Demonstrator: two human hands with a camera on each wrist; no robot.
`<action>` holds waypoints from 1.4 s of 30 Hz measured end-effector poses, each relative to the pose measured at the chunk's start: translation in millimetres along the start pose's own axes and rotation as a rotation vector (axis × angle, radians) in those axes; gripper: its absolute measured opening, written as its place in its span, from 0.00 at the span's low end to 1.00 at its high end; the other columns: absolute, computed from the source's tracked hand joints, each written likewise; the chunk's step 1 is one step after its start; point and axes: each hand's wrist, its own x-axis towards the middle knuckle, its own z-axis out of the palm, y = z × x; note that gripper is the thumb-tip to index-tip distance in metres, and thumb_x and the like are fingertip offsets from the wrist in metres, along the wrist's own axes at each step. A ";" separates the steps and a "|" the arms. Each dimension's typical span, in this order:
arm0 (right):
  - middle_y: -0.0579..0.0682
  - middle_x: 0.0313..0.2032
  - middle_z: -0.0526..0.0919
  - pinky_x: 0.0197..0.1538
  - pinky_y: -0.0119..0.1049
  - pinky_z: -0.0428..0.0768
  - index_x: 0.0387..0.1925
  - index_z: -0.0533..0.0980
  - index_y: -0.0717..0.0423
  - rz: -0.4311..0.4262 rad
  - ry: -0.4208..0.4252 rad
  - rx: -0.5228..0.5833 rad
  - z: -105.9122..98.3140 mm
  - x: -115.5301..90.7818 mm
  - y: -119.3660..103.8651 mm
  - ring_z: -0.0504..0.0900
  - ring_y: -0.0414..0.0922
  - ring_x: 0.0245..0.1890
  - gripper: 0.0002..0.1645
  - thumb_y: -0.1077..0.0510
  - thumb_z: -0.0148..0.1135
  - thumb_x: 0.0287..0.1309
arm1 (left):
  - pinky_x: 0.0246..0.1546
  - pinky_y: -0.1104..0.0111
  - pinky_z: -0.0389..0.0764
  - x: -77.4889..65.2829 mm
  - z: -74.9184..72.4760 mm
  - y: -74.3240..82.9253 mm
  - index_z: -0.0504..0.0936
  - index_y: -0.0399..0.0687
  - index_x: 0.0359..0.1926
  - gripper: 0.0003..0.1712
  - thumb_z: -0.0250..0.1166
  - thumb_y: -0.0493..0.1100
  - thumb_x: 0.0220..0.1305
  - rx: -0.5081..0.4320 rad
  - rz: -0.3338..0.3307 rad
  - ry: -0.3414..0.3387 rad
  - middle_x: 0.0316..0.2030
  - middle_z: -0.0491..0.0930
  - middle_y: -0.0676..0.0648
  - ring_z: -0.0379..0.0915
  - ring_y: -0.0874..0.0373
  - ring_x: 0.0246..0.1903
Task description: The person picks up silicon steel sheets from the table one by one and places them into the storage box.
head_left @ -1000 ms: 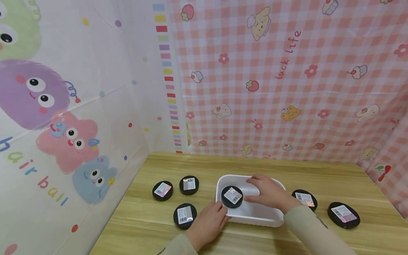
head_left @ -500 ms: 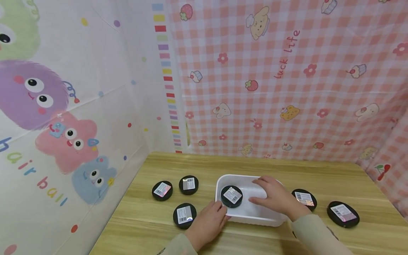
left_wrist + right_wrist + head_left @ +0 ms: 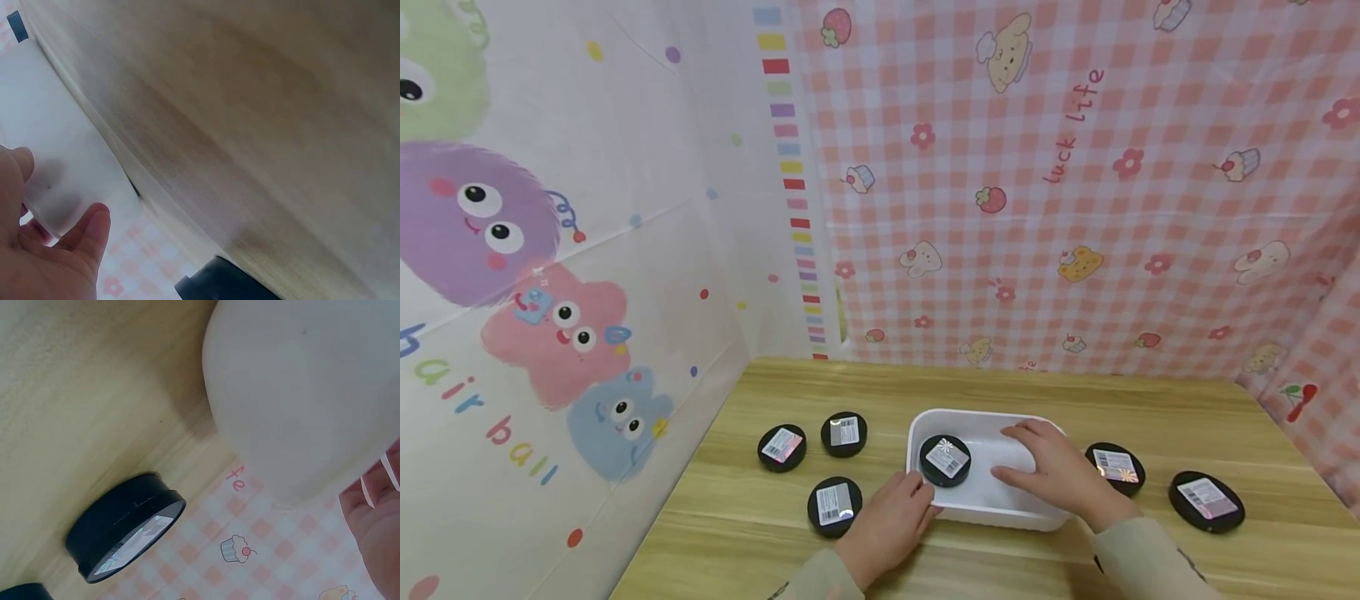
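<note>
A white rectangular plastic tub (image 3: 1000, 518) stands on the wooden table. At its left end lies a flat round black container (image 3: 945, 461), label side up. My left hand (image 3: 891, 521) grips the tub's near left corner, fingers over the rim; in the left wrist view its fingertips (image 3: 95, 225) lie against the white wall. Over the tub's right part is my right hand (image 3: 1052, 471), thumb and fingers spread apart with nothing between them. The right wrist view has those fingers (image 3: 375, 487) at the tub's rim, partly cut off by the frame edge.
Left of the tub lie three more black containers, one (image 3: 835, 507) close beside my left hand. Two others lie to the right, one (image 3: 1116, 468) partly behind my right forearm and one (image 3: 1207, 502) farther out. A checked cloth (image 3: 1037, 250) hangs behind the table (image 3: 880, 387).
My right hand has drawn to the right, away from the black container in the tub. The left hand has kept its hold on the corner, and the containers lie where they were.
</note>
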 end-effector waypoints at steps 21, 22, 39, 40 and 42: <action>0.59 0.55 0.80 0.59 0.62 0.75 0.53 0.81 0.58 0.046 0.107 0.036 1.2 -22.2 9.5 0.78 0.60 0.57 0.30 0.41 0.70 0.58 | 0.37 0.69 0.76 1.1 -6.2 1.3 0.75 0.52 0.37 0.11 0.57 0.52 0.75 0.006 0.009 0.015 0.34 0.71 0.53 0.71 0.58 0.36; 0.59 0.55 0.80 0.59 0.62 0.75 0.53 0.81 0.59 0.053 0.109 0.038 1.4 -23.4 10.4 0.78 0.60 0.57 0.30 0.42 0.70 0.59 | 0.37 0.69 0.76 1.0 -6.4 1.1 0.75 0.52 0.37 0.11 0.57 0.52 0.75 0.006 0.008 0.014 0.34 0.71 0.53 0.70 0.58 0.36; 0.60 0.52 0.80 0.60 0.63 0.72 0.51 0.81 0.61 0.067 0.216 0.037 8.7 -41.5 25.6 0.75 0.61 0.57 0.26 0.49 0.72 0.56 | 0.36 0.68 0.75 -0.3 -6.2 1.7 0.75 0.51 0.35 0.12 0.59 0.52 0.73 -0.005 0.018 0.049 0.33 0.71 0.53 0.71 0.58 0.34; 0.61 0.52 0.80 0.60 0.63 0.72 0.51 0.81 0.61 0.067 0.224 0.035 9.0 -42.4 26.1 0.75 0.61 0.57 0.25 0.49 0.73 0.56 | 0.36 0.68 0.75 -0.5 -5.4 1.5 0.75 0.51 0.35 0.12 0.60 0.52 0.73 -0.002 0.019 0.054 0.33 0.71 0.53 0.71 0.58 0.34; 0.61 0.51 0.80 0.60 0.63 0.72 0.51 0.81 0.62 0.059 0.248 0.025 10.1 -43.8 28.1 0.75 0.61 0.57 0.26 0.50 0.73 0.56 | 0.36 0.68 0.75 -0.9 -4.3 1.0 0.75 0.52 0.34 0.12 0.60 0.52 0.73 0.003 0.019 0.060 0.33 0.71 0.53 0.71 0.58 0.34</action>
